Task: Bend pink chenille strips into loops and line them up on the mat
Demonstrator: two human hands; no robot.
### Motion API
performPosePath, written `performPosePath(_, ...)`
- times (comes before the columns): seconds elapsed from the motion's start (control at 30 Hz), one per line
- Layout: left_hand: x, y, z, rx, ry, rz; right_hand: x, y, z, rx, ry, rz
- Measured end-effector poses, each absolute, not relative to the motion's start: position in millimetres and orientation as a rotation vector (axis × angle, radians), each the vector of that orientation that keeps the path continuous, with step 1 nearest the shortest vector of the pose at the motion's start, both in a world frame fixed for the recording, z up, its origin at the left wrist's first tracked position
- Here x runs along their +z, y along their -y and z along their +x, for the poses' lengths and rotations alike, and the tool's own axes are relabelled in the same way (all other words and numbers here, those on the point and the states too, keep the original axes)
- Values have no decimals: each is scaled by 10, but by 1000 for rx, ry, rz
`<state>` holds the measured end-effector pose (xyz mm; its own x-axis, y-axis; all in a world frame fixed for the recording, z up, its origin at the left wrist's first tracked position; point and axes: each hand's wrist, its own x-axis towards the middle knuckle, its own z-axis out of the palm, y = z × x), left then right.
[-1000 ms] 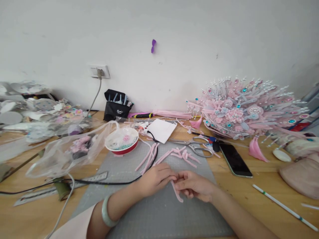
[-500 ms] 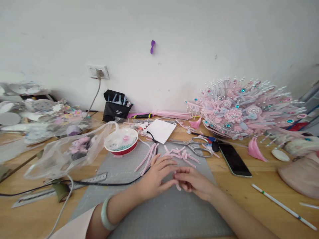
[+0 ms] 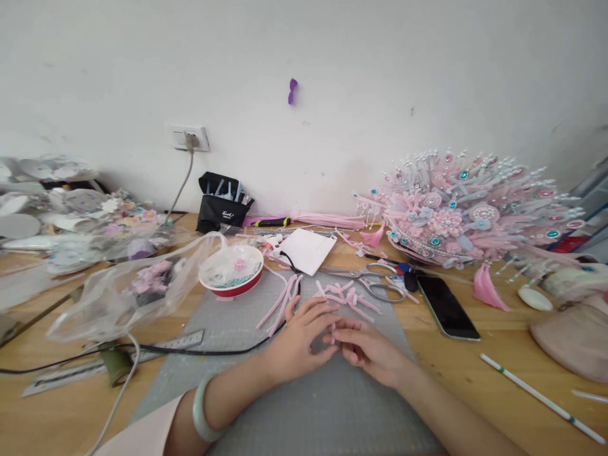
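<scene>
Basically all fingertips, with a tiny pink strip (image 3: 333,334) caught between the two hands.

Right hand (image 3: 368,348) is pinching the strip; left hand (image 3: 301,334) is fanned out with its tips right by it, can't tell if it's gripping too. Both are over a gray mat (image 3: 285,411) on the desk (image 3: 456,361). Just past them: a bunch of pink stems (image 3: 285,301), a tangled pink piece (image 3: 351,296), then scissors (image 3: 356,274) and a white card (image 3: 306,250). Red-and-white bowl (image 3: 243,288) off left, phone (image 3: 449,307) off right, big beaded pink decoration (image 3: 456,215) behind it.
</scene>
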<state>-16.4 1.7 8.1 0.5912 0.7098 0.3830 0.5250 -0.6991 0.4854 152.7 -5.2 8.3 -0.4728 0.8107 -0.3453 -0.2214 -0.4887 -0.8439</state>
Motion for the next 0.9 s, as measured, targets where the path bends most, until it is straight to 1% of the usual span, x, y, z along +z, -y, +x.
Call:
performPosePath(0.3,81,-29,-180,860,-1041,2496,97,60,1524,2072,847,-1047)
performPosePath(0.67,87,-40,-198,753,-947,2556,75,63,1526,2075,939,-1003)
performPosePath(0.9,103,-11,-180,777,-970,2534,76,60,1525,2053,984,-998)
